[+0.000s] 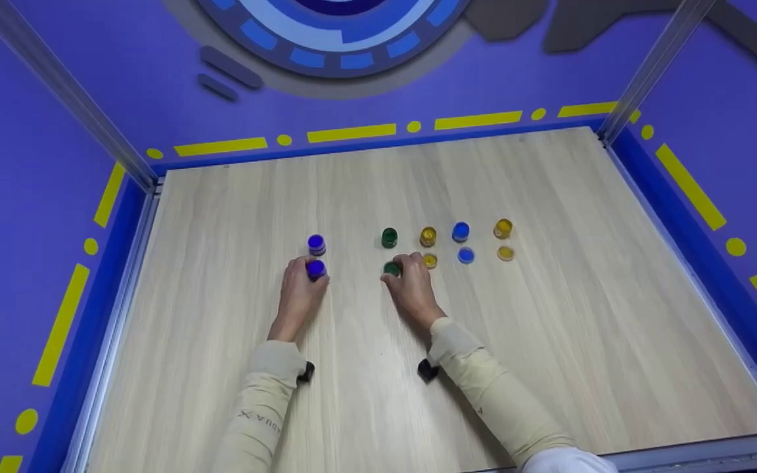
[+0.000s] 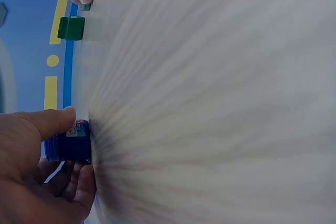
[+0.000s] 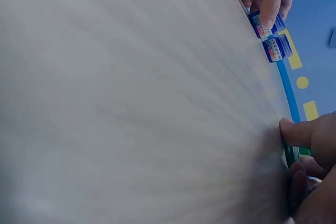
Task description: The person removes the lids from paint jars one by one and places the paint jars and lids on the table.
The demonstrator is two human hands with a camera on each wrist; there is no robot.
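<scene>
My left hand (image 1: 299,289) grips a small purple-blue paint jar (image 1: 316,269) at the table, thumb on one side and fingers curled on the other. In the left wrist view this jar (image 2: 68,142) shows a printed label. A second purple jar (image 1: 316,245) stands just behind it. My right hand (image 1: 414,288) pinches a flat green lid (image 1: 391,269) between thumb and fingers, low against the table. In the right wrist view only the edge of the green lid (image 3: 290,154) shows. Directly behind that lid stands an open green paint jar (image 1: 389,238).
To the right stand a yellow jar (image 1: 428,236), a blue jar (image 1: 460,231) and an ochre jar (image 1: 503,228). In front of them lie a yellow lid (image 1: 430,261), a blue lid (image 1: 466,255) and an ochre lid (image 1: 505,253). Blue walls (image 1: 122,79) border the wooden table (image 1: 549,315).
</scene>
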